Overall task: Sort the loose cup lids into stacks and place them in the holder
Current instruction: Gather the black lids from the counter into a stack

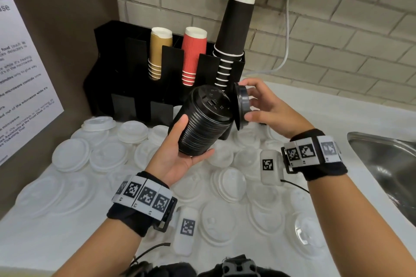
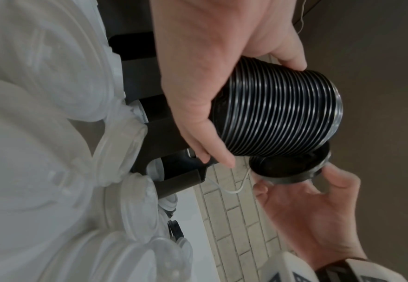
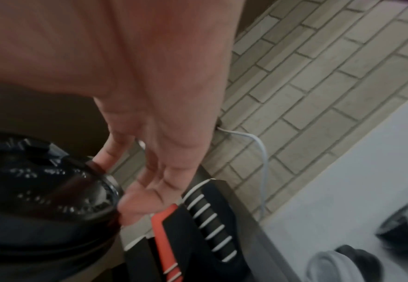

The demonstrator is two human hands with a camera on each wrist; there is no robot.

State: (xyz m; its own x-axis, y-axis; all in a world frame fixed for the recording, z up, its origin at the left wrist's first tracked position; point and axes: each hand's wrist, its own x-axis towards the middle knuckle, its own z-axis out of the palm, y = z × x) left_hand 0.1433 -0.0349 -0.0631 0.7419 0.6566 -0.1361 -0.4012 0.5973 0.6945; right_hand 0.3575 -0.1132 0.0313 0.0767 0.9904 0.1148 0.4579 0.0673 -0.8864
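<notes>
A tall stack of black cup lids (image 1: 206,122) (image 2: 277,112) lies tilted in my left hand (image 1: 180,148) (image 2: 212,80), thumb on one side and fingers under it. Just right of the stack's top, my right hand (image 1: 258,105) (image 2: 313,202) pinches a single black lid (image 1: 242,105) (image 2: 292,167) (image 3: 46,183) on edge between thumb and fingers. The black holder (image 1: 126,87) stands behind against the brick wall, with tan, red and black cup stacks in its slots. Several loose white lids (image 1: 108,157) cover the counter below.
A steel sink (image 1: 387,164) sits at the right edge of the counter. A brown panel with a notice (image 1: 20,87) walls the left side. A white cable (image 1: 286,51) hangs down the brick wall. Two more black lids (image 3: 357,261) lie on the counter near the holder's right end.
</notes>
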